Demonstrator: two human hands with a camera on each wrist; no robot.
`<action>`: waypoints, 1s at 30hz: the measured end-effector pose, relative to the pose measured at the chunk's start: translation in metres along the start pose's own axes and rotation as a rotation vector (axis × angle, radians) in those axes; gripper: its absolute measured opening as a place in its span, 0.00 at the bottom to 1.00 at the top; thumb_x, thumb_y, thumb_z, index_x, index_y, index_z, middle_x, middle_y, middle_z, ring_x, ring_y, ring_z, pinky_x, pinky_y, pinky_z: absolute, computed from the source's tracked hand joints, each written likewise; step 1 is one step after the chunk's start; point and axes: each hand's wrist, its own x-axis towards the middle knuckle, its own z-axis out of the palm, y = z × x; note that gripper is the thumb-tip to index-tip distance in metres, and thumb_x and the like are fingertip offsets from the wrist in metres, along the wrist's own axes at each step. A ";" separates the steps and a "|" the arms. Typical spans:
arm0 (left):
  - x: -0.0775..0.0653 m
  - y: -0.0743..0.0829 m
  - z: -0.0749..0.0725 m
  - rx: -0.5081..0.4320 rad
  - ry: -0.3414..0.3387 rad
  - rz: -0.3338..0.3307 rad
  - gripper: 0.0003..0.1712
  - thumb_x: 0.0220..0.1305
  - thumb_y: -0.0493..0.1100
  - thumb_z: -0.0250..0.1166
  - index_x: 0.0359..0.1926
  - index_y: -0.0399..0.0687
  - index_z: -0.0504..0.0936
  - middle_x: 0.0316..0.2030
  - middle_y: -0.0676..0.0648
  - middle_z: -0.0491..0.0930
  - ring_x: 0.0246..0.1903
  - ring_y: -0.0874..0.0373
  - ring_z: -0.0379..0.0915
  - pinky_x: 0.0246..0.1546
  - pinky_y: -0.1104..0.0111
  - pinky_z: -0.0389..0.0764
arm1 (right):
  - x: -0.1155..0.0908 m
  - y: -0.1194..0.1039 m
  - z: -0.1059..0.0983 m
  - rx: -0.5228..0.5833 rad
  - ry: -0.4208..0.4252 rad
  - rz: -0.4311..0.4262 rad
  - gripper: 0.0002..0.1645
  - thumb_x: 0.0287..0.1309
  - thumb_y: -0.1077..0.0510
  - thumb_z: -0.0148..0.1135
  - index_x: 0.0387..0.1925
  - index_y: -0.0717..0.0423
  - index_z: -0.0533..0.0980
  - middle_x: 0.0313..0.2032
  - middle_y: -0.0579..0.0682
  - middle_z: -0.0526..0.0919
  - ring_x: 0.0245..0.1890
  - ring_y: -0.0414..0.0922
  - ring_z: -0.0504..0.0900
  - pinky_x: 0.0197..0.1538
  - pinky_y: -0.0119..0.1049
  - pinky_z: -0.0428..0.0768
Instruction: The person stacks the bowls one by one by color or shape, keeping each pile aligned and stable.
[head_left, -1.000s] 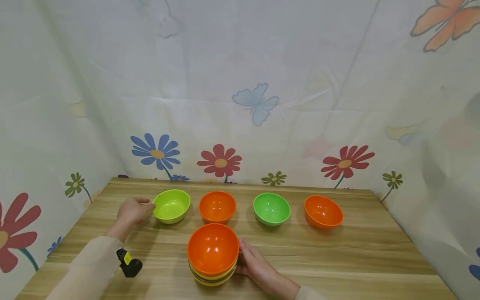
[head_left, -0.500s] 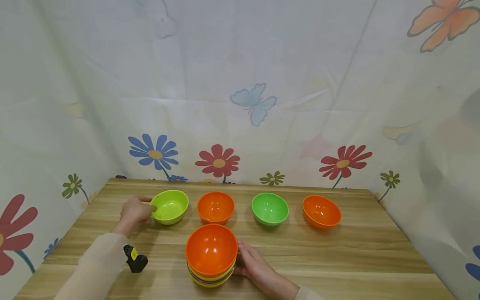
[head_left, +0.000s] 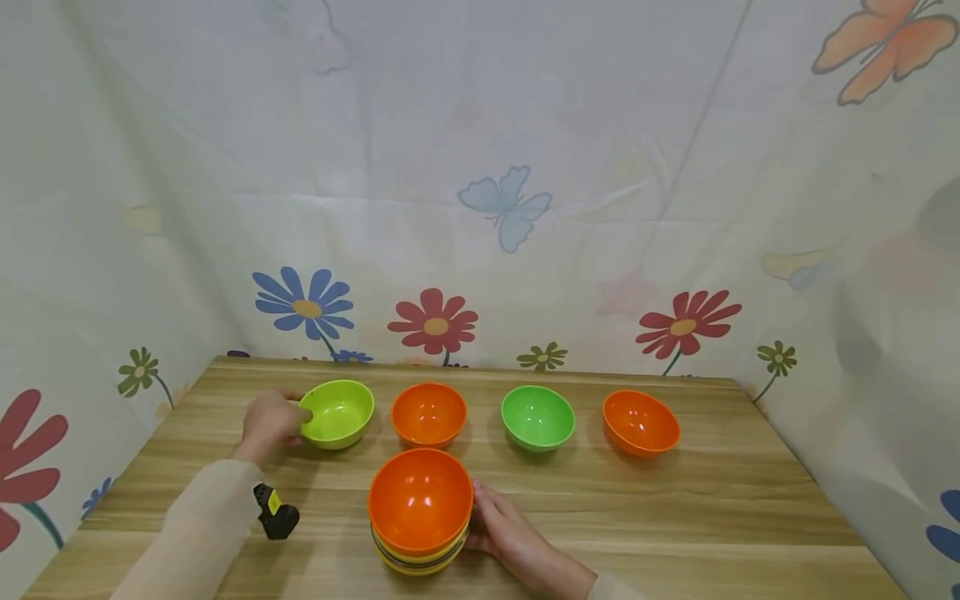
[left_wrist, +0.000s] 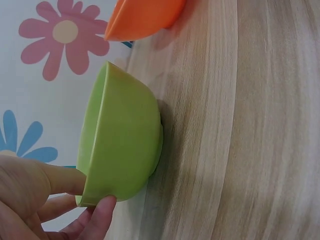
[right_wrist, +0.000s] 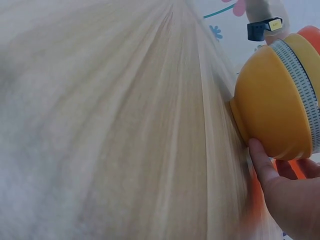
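Note:
My left hand (head_left: 270,423) pinches the near-left rim of a yellow-green bowl (head_left: 339,417), which rests upright on the table in the back row. In the left wrist view, fingers lie on both sides of that rim (left_wrist: 92,172). At the front middle stands a stack of bowls (head_left: 422,504): an orange one on top, yellow ones below, and a dark patterned band between. My right hand (head_left: 510,533) holds this stack from its right side. A fingertip touches the lowest yellow bowl (right_wrist: 272,102) near its foot in the right wrist view; other fingers are partly hidden behind it.
Right of the yellow-green bowl, the row continues with an orange bowl (head_left: 429,415), a green bowl (head_left: 537,418) and a tilted orange bowl (head_left: 641,423). A black device (head_left: 277,512) sits by the left sleeve. A flower-printed cloth (head_left: 420,208) hangs behind the wooden table (head_left: 675,517).
My left hand has shifted slightly rightward onto the yellow-green bowl, its thumb now over the rim. The right hand and the stack keep their places; the whole view drifts slightly left.

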 end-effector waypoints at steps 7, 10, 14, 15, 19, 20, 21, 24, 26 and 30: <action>-0.001 0.000 -0.002 0.039 0.023 0.057 0.27 0.51 0.33 0.56 0.55 0.29 0.71 0.50 0.27 0.71 0.14 0.59 0.73 0.18 0.72 0.77 | 0.001 0.001 0.000 0.001 0.006 0.006 0.37 0.71 0.44 0.33 0.65 0.71 0.54 0.64 0.66 0.61 0.60 0.51 0.67 0.54 0.46 0.75; 0.000 0.000 -0.002 0.059 0.026 0.061 0.27 0.51 0.33 0.57 0.55 0.29 0.72 0.50 0.27 0.70 0.14 0.58 0.74 0.18 0.71 0.78 | 0.000 0.000 0.000 0.001 0.000 0.005 0.37 0.71 0.44 0.33 0.65 0.71 0.54 0.64 0.66 0.61 0.60 0.50 0.67 0.53 0.45 0.75; 0.003 0.000 -0.002 0.060 0.022 0.052 0.27 0.51 0.32 0.58 0.55 0.29 0.71 0.50 0.26 0.70 0.15 0.58 0.74 0.20 0.70 0.78 | 0.000 0.000 -0.001 0.000 -0.003 0.006 0.37 0.70 0.43 0.34 0.65 0.71 0.54 0.64 0.66 0.60 0.59 0.49 0.67 0.53 0.45 0.75; 0.004 0.000 -0.002 0.062 0.021 0.053 0.27 0.51 0.32 0.58 0.55 0.29 0.71 0.50 0.26 0.70 0.15 0.57 0.74 0.20 0.70 0.78 | 0.000 0.000 -0.001 0.001 -0.002 0.007 0.38 0.70 0.43 0.35 0.65 0.71 0.54 0.64 0.66 0.60 0.59 0.49 0.67 0.53 0.45 0.76; 0.005 0.001 -0.002 0.077 0.019 0.051 0.27 0.50 0.31 0.58 0.55 0.29 0.72 0.49 0.26 0.70 0.16 0.56 0.75 0.19 0.71 0.78 | 0.000 0.000 -0.001 0.004 0.001 0.009 0.38 0.70 0.43 0.36 0.65 0.71 0.54 0.63 0.66 0.62 0.58 0.48 0.68 0.53 0.44 0.76; 0.006 0.001 -0.002 0.083 0.020 0.051 0.27 0.50 0.32 0.58 0.55 0.29 0.72 0.49 0.26 0.70 0.16 0.56 0.75 0.19 0.71 0.78 | 0.000 0.000 -0.001 0.005 0.002 0.009 0.38 0.70 0.42 0.36 0.65 0.71 0.54 0.63 0.66 0.62 0.58 0.48 0.69 0.53 0.44 0.76; 0.005 0.002 -0.002 0.090 0.018 0.050 0.27 0.50 0.31 0.58 0.55 0.29 0.72 0.49 0.26 0.70 0.16 0.56 0.75 0.19 0.71 0.78 | 0.000 0.001 -0.001 0.005 0.002 0.009 0.38 0.69 0.42 0.36 0.65 0.71 0.54 0.63 0.66 0.62 0.58 0.47 0.69 0.53 0.44 0.76; 0.005 0.003 -0.002 0.118 0.021 0.063 0.26 0.51 0.31 0.57 0.55 0.29 0.72 0.49 0.26 0.70 0.16 0.55 0.75 0.19 0.70 0.78 | -0.001 0.001 -0.001 0.005 0.002 0.005 0.38 0.70 0.42 0.36 0.64 0.71 0.55 0.62 0.66 0.63 0.58 0.48 0.69 0.53 0.45 0.75; 0.004 0.004 -0.002 0.137 0.024 0.076 0.26 0.51 0.31 0.56 0.54 0.29 0.73 0.48 0.27 0.71 0.16 0.55 0.75 0.18 0.70 0.78 | -0.001 0.001 -0.001 0.005 0.000 0.004 0.38 0.70 0.43 0.36 0.64 0.71 0.55 0.62 0.66 0.63 0.58 0.48 0.69 0.53 0.45 0.75; 0.004 0.005 0.000 0.175 0.037 0.107 0.25 0.51 0.31 0.53 0.53 0.30 0.74 0.47 0.28 0.73 0.16 0.56 0.75 0.16 0.71 0.77 | -0.001 0.001 -0.001 0.004 -0.009 0.001 0.37 0.70 0.43 0.35 0.65 0.71 0.54 0.63 0.66 0.62 0.59 0.49 0.68 0.53 0.45 0.76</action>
